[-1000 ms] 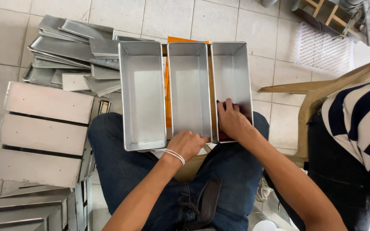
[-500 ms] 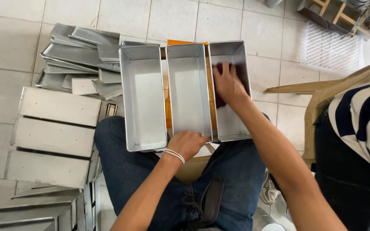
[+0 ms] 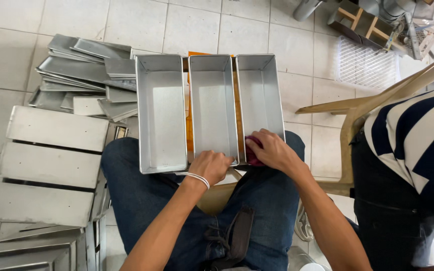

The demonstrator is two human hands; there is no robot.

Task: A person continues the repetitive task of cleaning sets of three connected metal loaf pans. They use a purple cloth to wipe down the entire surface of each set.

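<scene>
On lap: left hand (image 3: pixel 211 165) grips smooth triple metal pan (image 3: pixel 212 108); right hand (image 3: pixel 272 149) clutches maroon cloth (image 3: pixel 251 153).

Rect. metal loaf pans (image 3: pixel 212 108) joined side by side on the lap: 3. Flat metal lids stacked at 9 o'clock (image 3: pixel 51 165): 3 visible on top. Loose metal lids piled at 10 o'clock (image 3: pixel 81 70): count unclear, overlapping. Hands: 2. Dark red cloth (image 3: pixel 253 153): 1. White wristband (image 3: pixel 197 178): 1.

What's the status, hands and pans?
Left hand grips near edge of middle pan. Right hand presses dark red cloth into right pan. Nothing in the way.
</scene>
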